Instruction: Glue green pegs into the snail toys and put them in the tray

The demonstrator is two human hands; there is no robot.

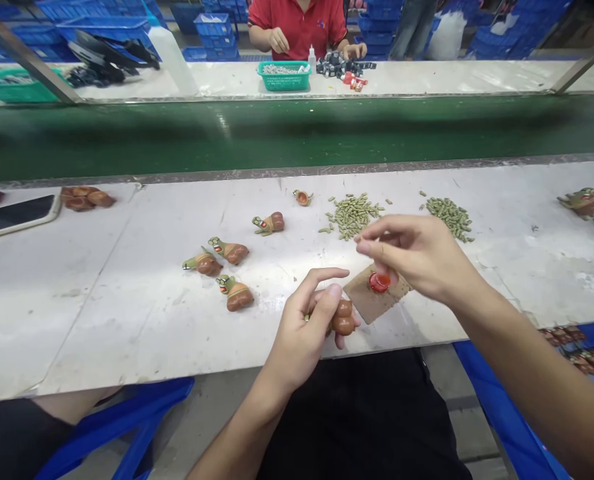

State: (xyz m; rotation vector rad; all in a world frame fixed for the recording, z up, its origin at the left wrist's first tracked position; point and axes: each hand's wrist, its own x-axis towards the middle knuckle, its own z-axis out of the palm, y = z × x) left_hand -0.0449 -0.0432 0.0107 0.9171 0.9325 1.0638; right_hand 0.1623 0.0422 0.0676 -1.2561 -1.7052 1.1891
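My left hand (314,317) is closed around a small figurine, whose brown, rounded two-lobed part (344,317) shows past the thumb. My right hand (411,257) is raised to the right of it, thumb and fingertips pinched together; whatever is between them is too small to make out. Below that hand, a small red dish (379,282) rests on a piece of brown cardboard (369,303). Just behind the right fingertips lies a pile of small green pieces (353,217), and a second green pile (449,218) lies farther right.
Several green-and-brown figurines (237,295) lie left of my hands. A phone (19,217) and brown cup-like parts (87,198) are at far left. Beyond the green belt (297,133), a person in red works beside a green basket (284,80). A blue bin (501,407) stands at lower right.
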